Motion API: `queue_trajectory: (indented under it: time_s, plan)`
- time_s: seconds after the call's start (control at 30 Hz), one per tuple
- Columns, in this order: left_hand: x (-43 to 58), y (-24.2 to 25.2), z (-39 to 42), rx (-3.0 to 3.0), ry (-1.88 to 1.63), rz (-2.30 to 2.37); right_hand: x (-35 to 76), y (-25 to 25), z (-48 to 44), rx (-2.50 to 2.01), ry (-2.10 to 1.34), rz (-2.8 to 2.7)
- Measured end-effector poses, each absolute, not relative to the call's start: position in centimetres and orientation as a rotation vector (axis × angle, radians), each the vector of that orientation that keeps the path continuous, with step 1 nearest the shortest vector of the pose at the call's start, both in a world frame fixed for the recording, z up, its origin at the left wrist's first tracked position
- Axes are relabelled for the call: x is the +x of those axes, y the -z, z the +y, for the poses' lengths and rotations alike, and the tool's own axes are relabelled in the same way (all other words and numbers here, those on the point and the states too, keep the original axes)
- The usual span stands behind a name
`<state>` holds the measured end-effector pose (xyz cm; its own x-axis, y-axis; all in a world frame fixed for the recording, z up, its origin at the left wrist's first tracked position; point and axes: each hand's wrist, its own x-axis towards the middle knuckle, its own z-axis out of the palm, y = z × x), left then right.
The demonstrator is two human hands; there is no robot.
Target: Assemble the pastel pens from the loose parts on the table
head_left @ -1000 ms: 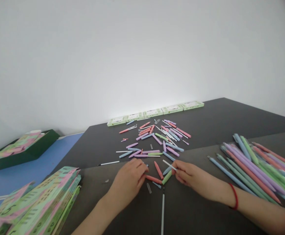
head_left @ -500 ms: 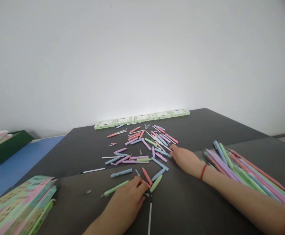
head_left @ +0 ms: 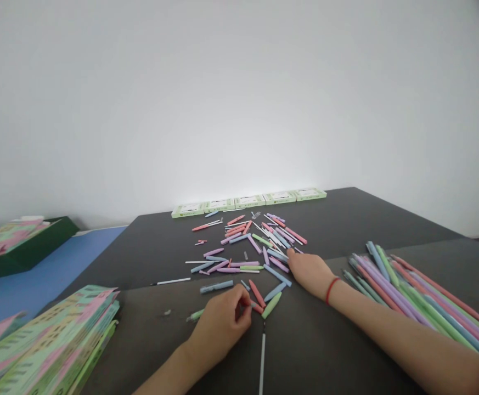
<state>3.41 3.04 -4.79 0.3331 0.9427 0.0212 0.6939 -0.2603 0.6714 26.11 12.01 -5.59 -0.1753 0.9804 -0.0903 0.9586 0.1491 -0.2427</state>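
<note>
My left hand [head_left: 223, 317] is low in the middle of the head view, thumb and forefinger curled together in a pinch. Whatever it holds is hidden. A green pen part [head_left: 196, 315] pokes out behind it, and red pen barrels [head_left: 257, 293] lie just past its fingertips. At the right edge of the scattered pen parts, my right hand [head_left: 310, 272] has its fingers closed together. Its fingertips are beside a blue barrel [head_left: 277, 254] and white refills [head_left: 269, 236]; I cannot make out what is between them. Nearby lie a light green barrel [head_left: 271, 305] and a blue barrel [head_left: 275, 292].
Bundled pastel pens [head_left: 412, 299] lie under and beside my right forearm. Flat printed packaging [head_left: 54, 340] is stacked at the left front. Green-white boxes [head_left: 249, 202] line the table's back edge. A dark green bin [head_left: 29, 252] stands left. One white refill [head_left: 263, 356] lies in front.
The view has swung slightly left. My left hand has drawn its fingers up into a pinch, covering more of the green pen part. My right hand stays by the pile.
</note>
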Motion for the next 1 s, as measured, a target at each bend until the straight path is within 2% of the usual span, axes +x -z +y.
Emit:
queue_trajectory:
  time_s: [0.2,0.27,0.4,0.47,0.73,0.9,1.0]
  plan:
    - [3.8,4.7,3.7,1.241,-0.990,1.089,26.2,5.0,9.1,-1.594,-0.910,-2.183]
    - [4.1,4.4,3.6,1.049,-1.041,0.984,25.4,4.9,7.3,-1.456,-1.141,-2.131]
    - [4.1,3.6,3.1,0.756,-1.063,0.769,23.6,4.7,4.6,-0.949,-1.852,-1.656]
    - [4.0,3.2,2.8,0.696,-1.034,0.713,23.0,4.6,4.0,-0.813,-2.009,-1.486]
    - [4.9,2.8,2.0,0.926,-0.929,0.918,22.0,4.9,3.1,-0.851,-2.143,-1.444]
    - [4.2,3.1,2.6,0.988,-0.947,0.966,21.8,4.9,3.1,-0.886,-2.057,-1.467]
    - [3.2,2.8,3.3,1.224,-1.003,1.099,21.9,5.0,3.6,-0.998,-1.990,-1.532]
